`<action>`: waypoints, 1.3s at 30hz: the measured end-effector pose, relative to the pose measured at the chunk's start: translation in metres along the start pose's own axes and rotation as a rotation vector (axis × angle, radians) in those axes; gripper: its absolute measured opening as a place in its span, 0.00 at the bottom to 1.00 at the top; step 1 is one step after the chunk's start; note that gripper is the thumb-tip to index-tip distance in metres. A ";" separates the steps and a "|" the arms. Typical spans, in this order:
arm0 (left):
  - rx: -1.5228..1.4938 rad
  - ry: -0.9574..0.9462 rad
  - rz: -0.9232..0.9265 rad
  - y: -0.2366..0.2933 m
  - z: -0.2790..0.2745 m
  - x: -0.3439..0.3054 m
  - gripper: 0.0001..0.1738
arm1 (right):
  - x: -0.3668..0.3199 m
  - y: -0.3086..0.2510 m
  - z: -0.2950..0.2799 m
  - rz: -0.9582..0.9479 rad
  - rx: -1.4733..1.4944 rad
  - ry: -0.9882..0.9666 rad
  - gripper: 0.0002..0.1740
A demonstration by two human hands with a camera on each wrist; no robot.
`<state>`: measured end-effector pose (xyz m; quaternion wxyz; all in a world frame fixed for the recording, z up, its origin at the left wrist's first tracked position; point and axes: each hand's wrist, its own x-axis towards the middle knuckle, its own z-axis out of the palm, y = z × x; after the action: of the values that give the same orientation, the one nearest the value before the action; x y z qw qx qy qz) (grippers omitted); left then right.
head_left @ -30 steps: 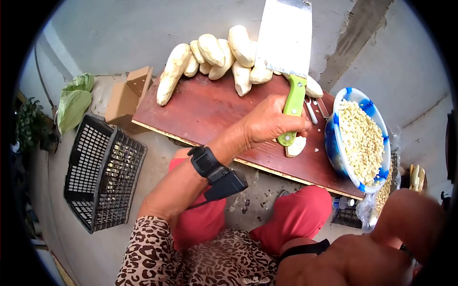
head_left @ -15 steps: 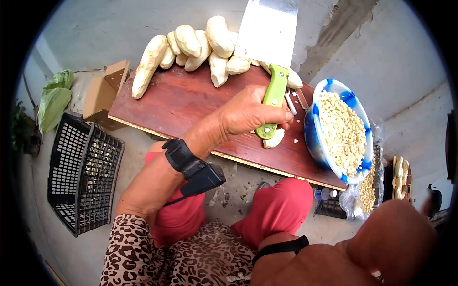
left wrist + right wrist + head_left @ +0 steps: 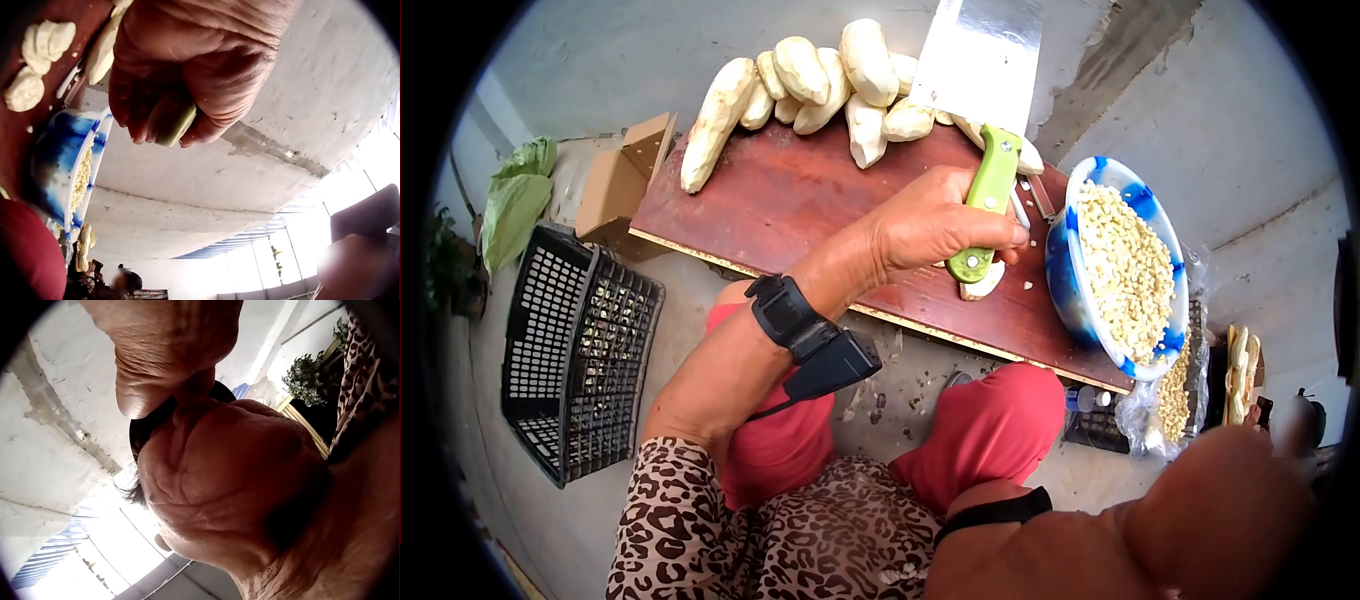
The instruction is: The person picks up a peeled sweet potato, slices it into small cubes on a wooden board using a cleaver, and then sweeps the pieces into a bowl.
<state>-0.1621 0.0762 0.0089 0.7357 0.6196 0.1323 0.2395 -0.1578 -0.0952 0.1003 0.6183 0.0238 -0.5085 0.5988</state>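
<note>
My left hand (image 3: 945, 225) grips the green handle (image 3: 990, 200) of a broad cleaver, its blade (image 3: 980, 60) raised upright over the red-brown board (image 3: 800, 215). The butt of that handle (image 3: 172, 122) sticks out of the fist in the left wrist view. Below the fist lies a cut piece of peeled tuber (image 3: 983, 286); several slices (image 3: 47, 47) show in the left wrist view. Large and close at the bottom right of the head view is my right hand (image 3: 1200, 510). In the right wrist view it is up against the face, with its fingers hidden.
Several peeled tubers (image 3: 715, 125) line the board's far edge. A blue-and-white bowl (image 3: 1065, 265) of diced pieces stands at its right end, near a peeler (image 3: 1020, 207). Left on the floor are a black crate (image 3: 615, 360) and a cardboard box (image 3: 615, 190).
The head view has swung, so the board and bowl now sit further left and slightly higher. The left hand keeps its hold on the cleaver; the right hand stays close to the face.
</note>
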 end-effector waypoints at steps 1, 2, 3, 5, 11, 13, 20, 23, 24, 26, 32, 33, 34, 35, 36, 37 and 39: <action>-0.002 0.001 -0.005 0.000 0.001 -0.001 0.12 | -0.001 0.000 -0.001 0.000 0.000 0.002 0.21; -0.002 0.002 -0.005 0.000 0.001 -0.001 0.12 | -0.001 0.002 -0.001 0.002 0.002 0.003 0.21; -0.001 0.003 -0.003 0.000 0.001 -0.002 0.12 | -0.002 0.003 0.000 0.001 0.002 0.003 0.21; 0.004 0.000 -0.002 0.000 0.002 -0.002 0.12 | -0.001 0.003 0.001 0.001 0.004 0.004 0.20; 0.000 -0.015 -0.016 -0.001 0.001 -0.003 0.11 | 0.000 0.006 0.004 0.004 0.004 0.012 0.20; 0.004 -0.016 -0.022 -0.002 0.000 -0.003 0.11 | 0.000 0.007 0.005 0.005 -0.003 0.014 0.20; 0.011 0.008 -0.022 -0.001 0.000 -0.005 0.11 | 0.006 0.009 0.009 0.012 -0.059 0.032 0.20; 0.023 0.022 -0.021 0.003 -0.003 -0.009 0.10 | 0.006 0.009 0.006 0.011 -0.192 0.103 0.20; 0.036 0.016 -0.013 0.003 -0.005 -0.010 0.10 | 0.007 0.009 0.002 0.005 -0.271 0.154 0.20; 0.027 0.016 0.010 0.005 -0.007 -0.015 0.09 | 0.004 0.002 -0.019 -0.053 -0.581 0.353 0.20; 0.088 0.001 0.067 0.018 -0.019 -0.036 0.12 | -0.008 -0.019 -0.139 -0.002 -1.378 0.732 0.30; 0.081 0.000 0.070 0.017 -0.021 -0.038 0.13 | -0.012 -0.021 -0.151 0.092 -1.340 0.722 0.32; 0.006 -0.003 0.117 0.020 -0.019 -0.043 0.13 | -0.014 -0.021 -0.157 0.224 -1.222 0.720 0.34; -0.067 -0.008 0.163 0.024 -0.018 -0.047 0.15 | -0.014 -0.019 -0.160 0.312 -0.953 0.710 0.36; -0.060 -0.039 0.198 0.019 -0.017 -0.043 0.19 | -0.015 -0.014 -0.164 0.315 -0.814 0.678 0.38; 0.042 -0.059 0.116 0.014 -0.021 -0.043 0.17 | -0.016 -0.010 -0.166 0.318 -0.678 0.647 0.39; 0.113 -0.145 -0.051 0.010 -0.025 -0.046 0.12 | -0.015 -0.004 -0.161 0.321 -0.629 0.617 0.40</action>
<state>-0.2149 0.0747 0.0092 0.7129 0.6724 0.1076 0.1674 -0.0546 -0.0044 0.0155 0.6176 -0.4227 -0.4548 0.4828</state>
